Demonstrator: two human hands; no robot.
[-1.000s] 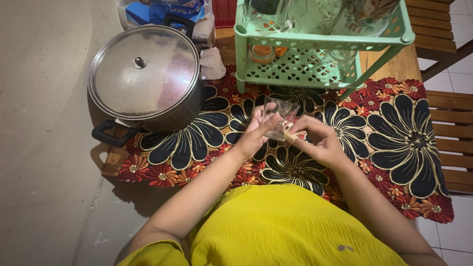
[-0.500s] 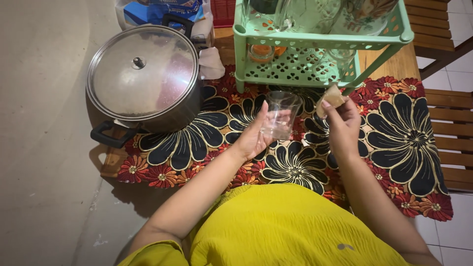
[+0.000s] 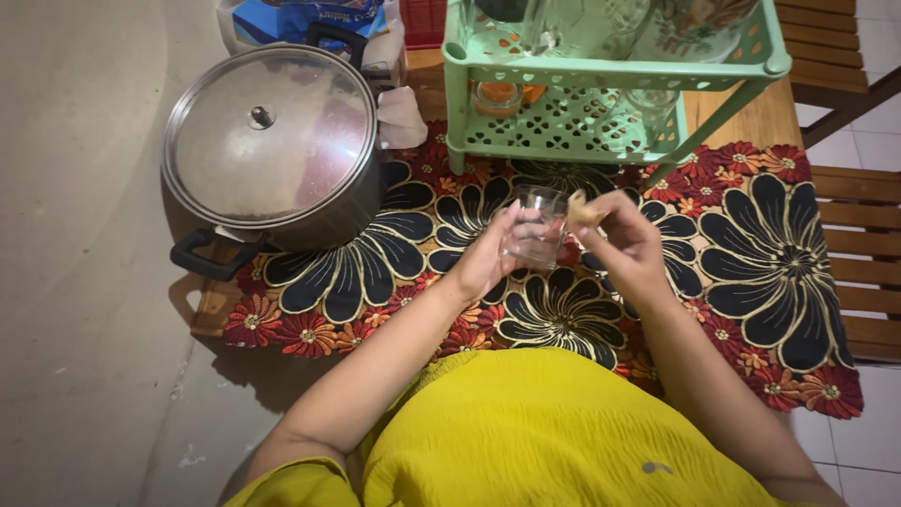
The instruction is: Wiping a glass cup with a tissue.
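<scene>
My left hand (image 3: 488,258) grips a clear drinking glass (image 3: 537,225) from the left side, holding it above the floral tablecloth (image 3: 732,244). My right hand (image 3: 624,239) pinches a small tan piece (image 3: 577,211) right at the glass's rim. Both hands are together over the middle of the cloth, in front of the green rack (image 3: 601,94).
A large steel pot with a lid (image 3: 272,150) and black handles stands at the left on the cloth. The green plastic rack holds glasses and dishes. A blue box (image 3: 300,19) lies behind the pot. Wooden slatted seats (image 3: 859,244) are at the right.
My right hand, lifted away to the right with the tan piece half a second ago, has come back to the glass's rim. The left hand keeps the glass in place.
</scene>
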